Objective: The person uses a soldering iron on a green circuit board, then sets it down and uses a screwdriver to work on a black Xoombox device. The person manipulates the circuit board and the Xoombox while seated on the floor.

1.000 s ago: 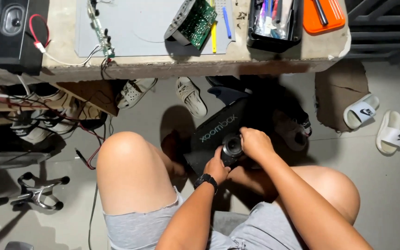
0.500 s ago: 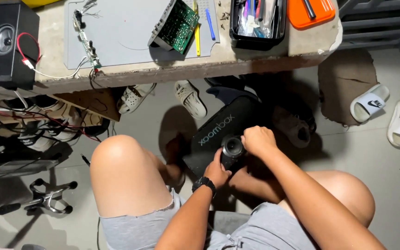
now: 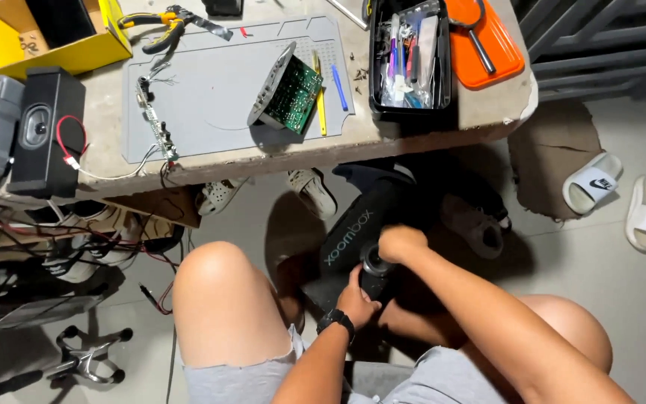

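A long black cylindrical speaker (image 3: 353, 232) lies between my knees, under the table's front edge. My left hand (image 3: 356, 296), with a black watch at its wrist, grips the speaker's near end from below. My right hand (image 3: 400, 243) is closed over the round end cap (image 3: 374, 263) from above. Both hands hold the same end. The speaker's far end runs into shadow under the table.
Above is a table (image 3: 263, 161) with a grey mat (image 3: 211, 90), a green circuit board (image 3: 293, 93), a black tool tray (image 3: 409, 56), an orange tray (image 3: 487, 45), a small black speaker box (image 3: 39, 127) and a yellow box (image 3: 54, 34). White sandals (image 3: 622, 198) lie at right, wires at left.
The view has tilted up, showing more of the tabletop. Both hands stay on the speaker's end, with the right hand shifted slightly over the cap.
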